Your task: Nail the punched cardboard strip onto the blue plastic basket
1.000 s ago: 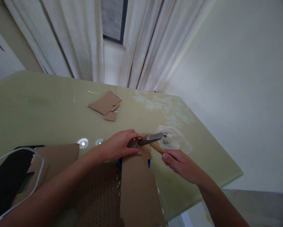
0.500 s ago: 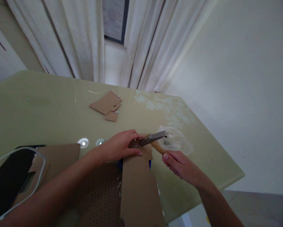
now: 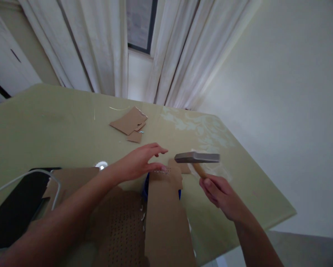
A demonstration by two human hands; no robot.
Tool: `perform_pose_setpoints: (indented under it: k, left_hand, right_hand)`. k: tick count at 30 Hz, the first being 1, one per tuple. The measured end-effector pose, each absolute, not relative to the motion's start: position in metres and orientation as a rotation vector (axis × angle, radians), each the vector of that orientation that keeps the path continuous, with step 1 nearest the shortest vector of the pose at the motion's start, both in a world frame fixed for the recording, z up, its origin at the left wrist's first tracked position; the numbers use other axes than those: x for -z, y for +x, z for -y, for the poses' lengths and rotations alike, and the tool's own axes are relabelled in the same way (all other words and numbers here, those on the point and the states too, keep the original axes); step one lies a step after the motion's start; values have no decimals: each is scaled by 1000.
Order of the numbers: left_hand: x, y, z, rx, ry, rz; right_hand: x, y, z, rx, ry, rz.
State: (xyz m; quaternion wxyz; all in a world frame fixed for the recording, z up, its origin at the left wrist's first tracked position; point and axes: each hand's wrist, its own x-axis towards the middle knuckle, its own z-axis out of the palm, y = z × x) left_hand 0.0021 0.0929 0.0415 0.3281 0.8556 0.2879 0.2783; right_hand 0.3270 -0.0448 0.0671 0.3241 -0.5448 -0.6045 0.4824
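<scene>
My right hand (image 3: 218, 191) is wrapped round the wooden handle of a hammer (image 3: 197, 157). Its metal head is raised to the right of the far end of a long cardboard strip (image 3: 166, 218). Rows of small holes mark that end of the strip. Over it is my left hand (image 3: 137, 165), with thumb and fingers spread apart and nothing visible between them. The thumb is by the holes; whether it touches the card I cannot tell. Under the strip, the edge of a blue object (image 3: 145, 189) shows, mostly hidden. Left of the strip lies a cardboard sheet (image 3: 124, 222) with many punched holes.
Cardboard scraps (image 3: 130, 120) lie farther back on the pale green table (image 3: 69, 122). A clear plastic bag (image 3: 223, 171) is behind the hammer. At the left are a black flat object (image 3: 13, 207), a white cable (image 3: 30, 173) and a shiny round disc (image 3: 101, 165).
The hammer has risen off the holed end of the strip and swung to the right, its head now level. My left hand's fingers have lifted and spread. The view has shifted slightly.
</scene>
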Motion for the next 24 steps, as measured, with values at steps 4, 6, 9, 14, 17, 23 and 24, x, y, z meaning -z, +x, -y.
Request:
perform_pose_setpoints:
  k: [4, 6, 9, 14, 17, 23, 24]
  left_hand:
    - [-64, -41, -114, -808, 2276, -1112]
    - [-70, -57, -119, -568, 2336, -1306]
    - [-66, -64, -117, -16, 2332, -1464]
    - [-42, -54, -116, 268, 2261, -1485]
    - [-32, -53, -120, 292, 2251, -1464]
    - [-22, -58, -126, 273, 2274, -1337]
    - [-23, -59, -126, 234, 2285, -1329]
  right_hand:
    - [-72, 322, 32, -914, -950, 1418]
    - [-74, 312, 20, -788, -841, 1363]
    - [-69, 299, 1, -676, -791, 1275]
    - [-50, 294, -9, -613, -744, 1268]
    - [-43, 298, -5, -633, -752, 1286]
    - [-36, 306, 3, -669, -796, 1272]
    - [-34, 307, 3, -676, -807, 1264]
